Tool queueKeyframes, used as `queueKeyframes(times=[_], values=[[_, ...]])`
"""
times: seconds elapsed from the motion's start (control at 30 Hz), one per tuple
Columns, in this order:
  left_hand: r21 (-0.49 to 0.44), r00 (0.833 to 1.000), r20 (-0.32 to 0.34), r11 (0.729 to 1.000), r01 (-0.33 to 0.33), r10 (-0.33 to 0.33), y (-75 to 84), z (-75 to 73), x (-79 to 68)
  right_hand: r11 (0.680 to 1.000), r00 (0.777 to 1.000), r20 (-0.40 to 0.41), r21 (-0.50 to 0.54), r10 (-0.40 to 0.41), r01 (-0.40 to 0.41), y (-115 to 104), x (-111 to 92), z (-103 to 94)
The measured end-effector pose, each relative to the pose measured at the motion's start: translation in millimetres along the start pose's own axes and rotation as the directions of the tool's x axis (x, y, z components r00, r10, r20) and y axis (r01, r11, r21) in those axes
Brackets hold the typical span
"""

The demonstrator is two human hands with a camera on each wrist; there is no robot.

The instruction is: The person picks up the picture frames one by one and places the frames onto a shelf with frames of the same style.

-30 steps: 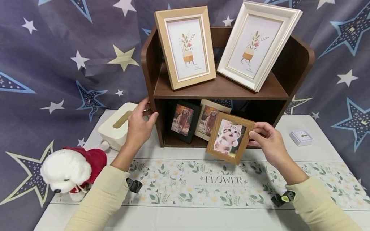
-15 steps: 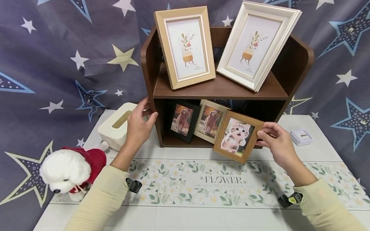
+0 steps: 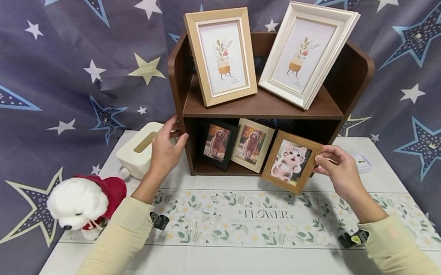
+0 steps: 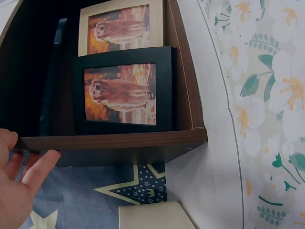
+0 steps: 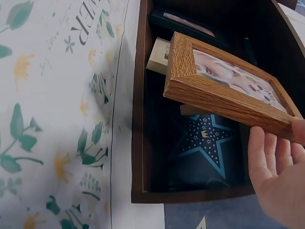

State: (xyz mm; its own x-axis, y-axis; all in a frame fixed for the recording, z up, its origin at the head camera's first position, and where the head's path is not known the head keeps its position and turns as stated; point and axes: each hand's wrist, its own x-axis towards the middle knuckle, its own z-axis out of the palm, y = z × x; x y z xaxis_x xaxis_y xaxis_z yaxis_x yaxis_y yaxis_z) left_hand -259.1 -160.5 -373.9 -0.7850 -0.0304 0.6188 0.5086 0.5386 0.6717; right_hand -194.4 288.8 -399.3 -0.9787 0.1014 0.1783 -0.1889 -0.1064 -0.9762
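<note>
My right hand [image 3: 340, 172] pinches the right edge of a brown wooden picture frame [image 3: 303, 182] with a kitten photo. This frame is held tilted in front of the lower compartment of a dark brown shelf [image 3: 218, 108]. In the right wrist view, the fingers [image 5: 257, 150] lie along the wooden frame's edge. My left hand [image 3: 165, 149] rests against the shelf's left side panel, thumb near its front edge. Inside the lower compartment lean a black picture frame [image 4: 164, 95] and a beige picture frame [image 3: 269, 140], both with dog photos.
A gold picture frame [image 3: 195, 61] and a tilted white picture frame [image 3: 327, 66] stand on the upper shelf. A cream tissue box [image 3: 129, 160] and a white plush dog [image 3: 77, 200] stand left. A small white clock [image 3: 363, 163] sits right, partly hidden. A floral runner [image 3: 227, 219] crosses the table.
My right hand has carried the wooden frame to the right, uncovering the beige frame and partly covering the clock. The left hand has stayed put.
</note>
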Motion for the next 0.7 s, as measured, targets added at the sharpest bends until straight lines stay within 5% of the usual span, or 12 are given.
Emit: queueKeyframes(times=[0.7], values=[[-0.001, 1.000, -0.015, 1.000, -0.014, 0.014, -0.7, 1.1, -0.2, 0.993, 0.990, -0.139, -0.117, -0.037, 0.020, 7.6, 2.8, -3.6]])
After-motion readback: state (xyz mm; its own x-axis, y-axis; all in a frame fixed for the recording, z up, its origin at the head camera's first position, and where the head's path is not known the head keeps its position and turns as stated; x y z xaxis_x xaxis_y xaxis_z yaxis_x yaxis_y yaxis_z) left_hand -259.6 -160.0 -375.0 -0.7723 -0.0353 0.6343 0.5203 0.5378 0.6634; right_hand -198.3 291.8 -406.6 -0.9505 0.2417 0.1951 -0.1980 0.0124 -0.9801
